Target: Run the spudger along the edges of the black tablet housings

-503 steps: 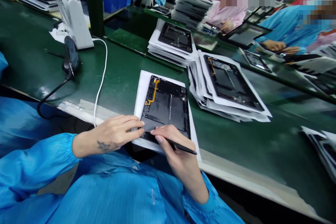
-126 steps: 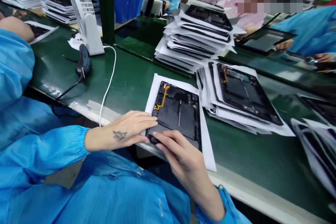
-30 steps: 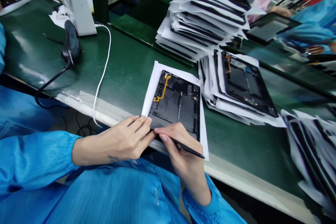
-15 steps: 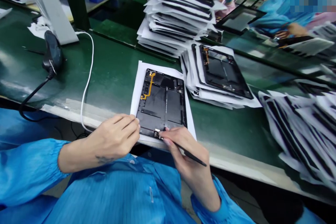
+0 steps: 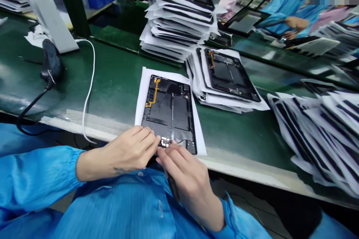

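An opened tablet housing (image 5: 162, 110) with an orange flex cable (image 5: 153, 95) lies on white paper (image 5: 199, 134) at the table's front edge. My left hand (image 5: 131, 149) rests at the housing's near left corner, fingers pressed together beside a small circuit board (image 5: 165, 142); what its fingertips grip, if anything, is hidden. My right hand (image 5: 187, 175) is closed around a dark slim tool (image 5: 172, 186), whose handle points down towards me. Its fingertips are at the board's near side, close to the left fingertips.
Stacks of housings and paper stand behind (image 5: 179, 18), right behind (image 5: 232, 78) and far right (image 5: 319, 138). A black handheld device (image 5: 52, 59), a white stand (image 5: 53, 22) and a white cable (image 5: 91, 82) are at left. People sit across the table.
My left hand has moved right along the near edge to the small board. The right hand has turned, so the tool's handle now points down instead of right. The whole view has shifted slightly.
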The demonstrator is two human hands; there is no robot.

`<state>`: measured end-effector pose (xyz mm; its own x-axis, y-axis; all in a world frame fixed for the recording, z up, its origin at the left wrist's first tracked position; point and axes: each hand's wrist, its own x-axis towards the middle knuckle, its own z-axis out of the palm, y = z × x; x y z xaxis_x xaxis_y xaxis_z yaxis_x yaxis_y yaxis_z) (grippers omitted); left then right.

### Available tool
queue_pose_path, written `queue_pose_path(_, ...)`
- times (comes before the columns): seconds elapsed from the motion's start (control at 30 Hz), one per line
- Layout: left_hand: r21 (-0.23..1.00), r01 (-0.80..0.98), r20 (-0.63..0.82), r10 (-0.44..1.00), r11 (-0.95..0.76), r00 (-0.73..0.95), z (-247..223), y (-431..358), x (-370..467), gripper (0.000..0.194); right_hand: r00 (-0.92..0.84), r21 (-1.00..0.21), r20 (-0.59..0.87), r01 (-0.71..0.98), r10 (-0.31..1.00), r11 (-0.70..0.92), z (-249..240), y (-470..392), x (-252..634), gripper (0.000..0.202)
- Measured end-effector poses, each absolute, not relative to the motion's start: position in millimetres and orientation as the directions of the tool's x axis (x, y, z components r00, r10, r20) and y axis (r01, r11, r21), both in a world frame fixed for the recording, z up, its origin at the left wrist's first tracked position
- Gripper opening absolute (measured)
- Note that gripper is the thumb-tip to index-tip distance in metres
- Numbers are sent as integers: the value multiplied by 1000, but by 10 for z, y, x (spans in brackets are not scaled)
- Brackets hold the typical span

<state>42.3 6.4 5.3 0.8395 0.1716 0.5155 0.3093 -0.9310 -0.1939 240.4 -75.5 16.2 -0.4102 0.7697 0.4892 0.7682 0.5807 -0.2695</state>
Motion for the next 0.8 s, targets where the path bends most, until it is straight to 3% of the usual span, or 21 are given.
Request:
queue_pose_path(0.07,-98,279,520,190,-955,833,25,115,362,27,-303,-429,511,721,805,544,162,-734,2446,22)
queue_pose_path(0.17,304,304,490,421,-903,763,-10,323,251,44,-22,-685,504,598,864,415,128,-679,2565,18)
queue_pose_path(0.27,685,342,332,693,-644,640,20,613,214,60,152,-808,422,510,894,295,47,-611,2660,15)
queue_pose_path(0.37,893,243,146,755,-378,639,139,836,298,64,213,-887,345,392,914,244,-33,-558,2685,15)
queue_pose_path(0.47,967,125,105,791,-224,603,260,868,447,59,253,-928,320,277,913,249,-43,-577,2639,19)
queue_pose_path(0.57,995,41,50,804,-92,592,204,852,523,49,308,-904,394,300,866,305,-13,-617,2550,28)
queue_pose_path(0.63,990,117,-128,807,73,577,78,983,529,37,342,-888,431,325,835,325,-7,-598,2517,32)
queue_pose_path(0.7,878,360,-453,792,316,410,-2,1218,543,44,357,-882,446,333,820,335,-13,-571,2525,31)
queue_pose_path(0.77,850,476,-417,841,227,345,73,1450,562,47,333,-896,429,277,840,348,-17,-589,2552,29)
queue_pose_path(0.8,844,534,-290,888,61,358,186,1536,569,48,311,-900,423,254,851,355,-13,-619,2570,29)
